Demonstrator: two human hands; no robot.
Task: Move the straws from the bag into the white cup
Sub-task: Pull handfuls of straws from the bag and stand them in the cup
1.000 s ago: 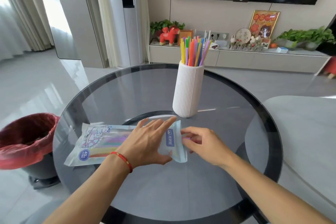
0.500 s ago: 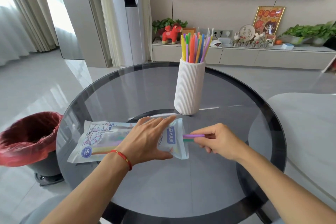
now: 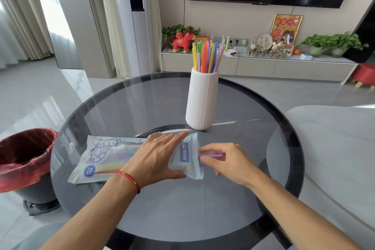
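Observation:
A clear printed straw bag (image 3: 105, 158) lies flat on the round glass table (image 3: 253, 199), its open mouth facing right. My left hand (image 3: 156, 158) rests flat on the bag with fingers spread, pinning it down. At the bag's mouth my right hand (image 3: 225, 162) pinches a purple straw (image 3: 213, 156) that sticks partly out of the bag; a green straw shows just under it. The tall ribbed white cup (image 3: 202, 99) stands upright behind the hands, holding several coloured straws (image 3: 207, 57).
A bin lined with a red bag (image 3: 24, 160) stands on the floor left of the table. A pale sofa edge (image 3: 334, 148) lies to the right. A TV cabinet with plants and ornaments runs along the far wall.
My right hand first drew a purple straw rightward out of the bag's mouth, then shifted back closer to the bag. My left hand stayed pressed on the bag.

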